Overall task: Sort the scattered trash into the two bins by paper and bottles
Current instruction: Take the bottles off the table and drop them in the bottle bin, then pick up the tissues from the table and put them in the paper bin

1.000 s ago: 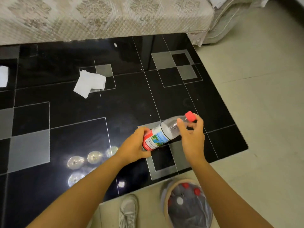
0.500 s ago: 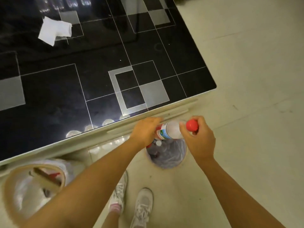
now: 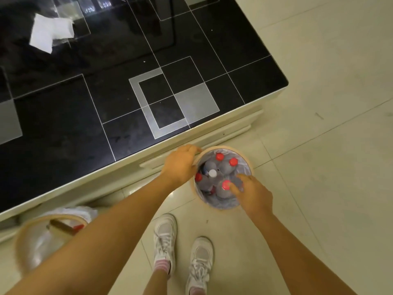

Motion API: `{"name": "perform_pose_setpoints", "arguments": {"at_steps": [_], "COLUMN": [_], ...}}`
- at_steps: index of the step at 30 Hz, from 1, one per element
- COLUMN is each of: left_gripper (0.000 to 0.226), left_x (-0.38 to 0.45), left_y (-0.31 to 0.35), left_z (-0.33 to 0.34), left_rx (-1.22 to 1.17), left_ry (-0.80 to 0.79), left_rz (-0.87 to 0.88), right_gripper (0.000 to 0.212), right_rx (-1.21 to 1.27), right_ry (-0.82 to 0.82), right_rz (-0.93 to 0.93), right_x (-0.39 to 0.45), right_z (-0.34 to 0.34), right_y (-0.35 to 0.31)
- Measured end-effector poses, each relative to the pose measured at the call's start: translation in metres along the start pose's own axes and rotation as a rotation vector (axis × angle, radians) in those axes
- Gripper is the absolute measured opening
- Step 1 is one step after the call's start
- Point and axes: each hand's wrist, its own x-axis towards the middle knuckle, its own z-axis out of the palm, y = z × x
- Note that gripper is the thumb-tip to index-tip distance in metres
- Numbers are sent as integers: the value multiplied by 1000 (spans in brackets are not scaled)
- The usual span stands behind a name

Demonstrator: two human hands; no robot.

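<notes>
The bottle bin (image 3: 251, 167), round with a tan rim and a grey liner, stands on the floor against the table's front. It holds several clear bottles with red caps and one with a white cap. My right hand (image 3: 253, 194) reaches over it from the near side, fingers pinched around the neck of a red-capped plastic bottle (image 3: 225, 185) that stands inside. My left hand (image 3: 180, 165) rests against the bin's left rim and holds nothing. White paper (image 3: 51, 35) lies on the table at the far left. The paper bin (image 3: 20, 239) stands at the lower left.
The low table (image 3: 85, 116) has a glossy black glass top and a cream base with a drawer front. My two white shoes (image 3: 164, 239) stand on the pale tiled floor just before the bins. A brown-and-red item (image 3: 63, 226) lies in the paper bin.
The view has tilted down from the table to the floor. Both hands carried the bottle off the table and lowered it into the bottle bin; my left hand came off it onto the rim.
</notes>
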Motion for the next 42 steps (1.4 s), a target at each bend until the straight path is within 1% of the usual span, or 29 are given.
{"name": "perform_pose_setpoints", "arguments": {"at_steps": [4, 8, 12, 16, 20, 22, 28, 31, 35, 42], "left_gripper": [47, 39, 29, 28, 28, 28, 27, 27, 25, 24], "left_x": [-3, -5, -12, -26, -49, -63, -102, -115, -115, -65], "left_y": [-1, 3, -3, -33, -81, -110, -207, -256, -318, -402], "left_z": [-18, -48, -88, -133, -176, -197, -241, -253, -269, -298], "left_rx": [-24, -79, -183, -204, -172, -172, -236, -292, -389, -453], "left_ry": [56, 166, 310, 405, 473, 512, 631, 667, 693, 665], "left_rz": [-26, -56, -124, -172, -218, -262, -413, -481, -538, -573], "right_gripper": [31, 23, 23, 23, 17, 17, 13, 19, 30, 54], "right_rx": [32, 163, 243, 262, 258, 238, 236, 218, 202, 3], "right_ry": [19, 129, 155, 162, 148, 128, 132, 129, 137, 130], "right_rz": [-15, -133, -296, -419, -519, -556, -666, -684, -627, -544], "right_x": [4, 13, 24, 31, 31, 32, 51, 68, 100, 176], "right_z": [-16, -49, -73, -81, -76, -72, -52, -35, -14, 4], "right_y": [-16, -49, -104, -177, -248, -282, -387, -438, -504, -594]}}
